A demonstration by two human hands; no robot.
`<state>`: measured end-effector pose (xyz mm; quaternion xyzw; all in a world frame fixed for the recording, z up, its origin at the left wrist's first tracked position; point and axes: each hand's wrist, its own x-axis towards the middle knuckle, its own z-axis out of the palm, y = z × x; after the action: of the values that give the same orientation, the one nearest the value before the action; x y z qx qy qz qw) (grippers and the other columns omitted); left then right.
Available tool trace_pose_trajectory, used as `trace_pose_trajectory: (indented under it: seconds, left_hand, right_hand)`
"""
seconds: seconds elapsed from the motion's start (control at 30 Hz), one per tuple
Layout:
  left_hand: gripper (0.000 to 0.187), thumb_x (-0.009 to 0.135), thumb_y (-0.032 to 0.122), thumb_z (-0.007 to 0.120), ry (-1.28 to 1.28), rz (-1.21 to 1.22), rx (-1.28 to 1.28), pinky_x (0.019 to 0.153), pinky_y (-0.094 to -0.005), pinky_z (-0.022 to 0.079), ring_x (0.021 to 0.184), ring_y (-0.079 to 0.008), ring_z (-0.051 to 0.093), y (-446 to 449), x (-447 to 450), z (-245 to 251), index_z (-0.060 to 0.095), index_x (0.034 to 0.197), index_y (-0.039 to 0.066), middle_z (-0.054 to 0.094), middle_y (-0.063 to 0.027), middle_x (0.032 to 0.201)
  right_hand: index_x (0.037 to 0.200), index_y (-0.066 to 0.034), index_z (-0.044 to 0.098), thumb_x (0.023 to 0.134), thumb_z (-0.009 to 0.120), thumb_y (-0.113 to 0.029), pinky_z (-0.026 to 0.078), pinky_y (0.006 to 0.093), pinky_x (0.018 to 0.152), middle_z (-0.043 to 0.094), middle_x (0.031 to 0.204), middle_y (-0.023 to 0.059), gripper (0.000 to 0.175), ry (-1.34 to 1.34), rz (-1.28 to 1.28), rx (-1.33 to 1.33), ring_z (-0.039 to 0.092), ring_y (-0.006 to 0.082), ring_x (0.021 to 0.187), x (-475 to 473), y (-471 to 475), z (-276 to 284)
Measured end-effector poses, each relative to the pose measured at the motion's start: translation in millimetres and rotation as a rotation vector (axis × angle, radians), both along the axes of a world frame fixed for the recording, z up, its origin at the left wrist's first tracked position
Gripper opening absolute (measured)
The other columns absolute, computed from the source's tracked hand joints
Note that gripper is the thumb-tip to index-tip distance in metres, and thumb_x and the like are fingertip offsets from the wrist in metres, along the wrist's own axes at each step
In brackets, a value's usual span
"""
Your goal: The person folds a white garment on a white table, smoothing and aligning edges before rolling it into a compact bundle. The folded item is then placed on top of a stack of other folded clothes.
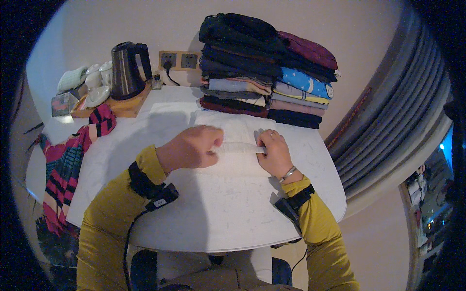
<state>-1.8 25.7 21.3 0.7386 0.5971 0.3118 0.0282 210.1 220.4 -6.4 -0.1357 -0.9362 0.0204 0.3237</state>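
Note:
A white cloth [236, 160] lies partly folded on the white table [240, 218], its raised edge running between my hands. My left hand [194, 147], slightly blurred, is curled at the cloth's left side with thumb and fingers pinching its edge. At the right side my right hand [273, 151], with a ring and a bracelet, grips the same edge between thumb and fingers. Just behind the cloth rise two stacks of folded clothes, a left stack [236, 69] of mostly dark pieces and a right stack [302, 91] with a blue patterned piece in it.
At the back left, a dark electric kettle [125, 72] and white cups [95, 80] stand on a wooden tray [125, 109]. A striped pink and black scarf [63, 174] drapes over the left edge. Wall sockets [178, 60] hold a plug. A grey curtain [393, 109] hangs at the right.

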Motion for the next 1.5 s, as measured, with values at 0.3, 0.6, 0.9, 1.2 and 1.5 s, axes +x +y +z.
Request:
trace_pose_trajectory:
  seconds: [0.3,0.6,0.9,1.2,1.5]
  left_hand:
    - [0.082,0.084,0.054,0.073,0.280,0.123,0.037,0.112,-0.0645,0.025,0.141,-0.0553,0.028,16.2,6.7,-32.3,0.046,0.145,0.005,0.033,-0.0290,0.154]
    - [0.079,0.080,0.052,0.076,0.260,0.076,0.109,0.108,-0.0698,0.026,0.136,-0.0597,0.032,12.5,4.0,-39.9,0.050,0.143,0.011,0.036,-0.0302,0.152]
    - [0.071,0.086,0.040,0.070,0.415,-0.029,0.043,0.114,-0.0616,0.029,0.145,-0.0496,0.029,16.3,25.3,-36.8,0.048,0.146,0.011,0.039,-0.0157,0.156]
    - [0.054,0.091,0.032,0.069,0.027,-0.007,-0.214,0.113,-0.0523,0.035,0.134,-0.0402,0.047,32.5,17.7,-11.2,0.058,0.135,0.004,0.059,-0.0174,0.136]
    - [0.069,0.088,0.047,0.071,0.245,0.229,0.287,0.100,-0.0507,0.046,0.119,-0.0453,0.052,36.4,-5.7,-48.9,0.058,0.126,-0.008,0.057,-0.0298,0.126]
  right_hand:
    - [0.086,-0.0104,0.055,0.065,0.068,-0.005,0.047,0.0474,0.078,0.057,0.091,0.0122,0.025,-0.010,0.182,0.052,0.057,0.0363,0.095,1.3,-6.1,8.6]
    - [0.089,-0.0092,0.061,0.069,0.070,-0.008,0.050,0.0479,0.075,0.062,0.091,0.0121,0.022,-0.227,-0.104,0.054,0.061,0.0350,0.090,20.0,-13.5,27.4]
    - [0.115,-0.0055,0.069,0.094,0.065,-0.026,0.053,0.0390,0.090,0.069,0.115,0.0178,0.030,0.130,0.261,-0.314,0.065,0.0342,0.108,10.2,-10.7,37.4]
    - [0.152,-0.0226,0.042,0.104,0.040,-0.048,0.024,0.0610,0.116,0.039,0.158,0.0144,0.054,-0.291,0.088,-0.033,0.031,0.0393,0.147,-8.5,-9.8,-5.2]
    - [0.154,-0.0103,0.037,0.097,0.043,-0.065,0.020,0.0608,0.117,0.034,0.160,0.0194,0.079,-0.366,-0.041,-0.142,0.026,0.0428,0.149,-10.1,-8.2,-2.7]
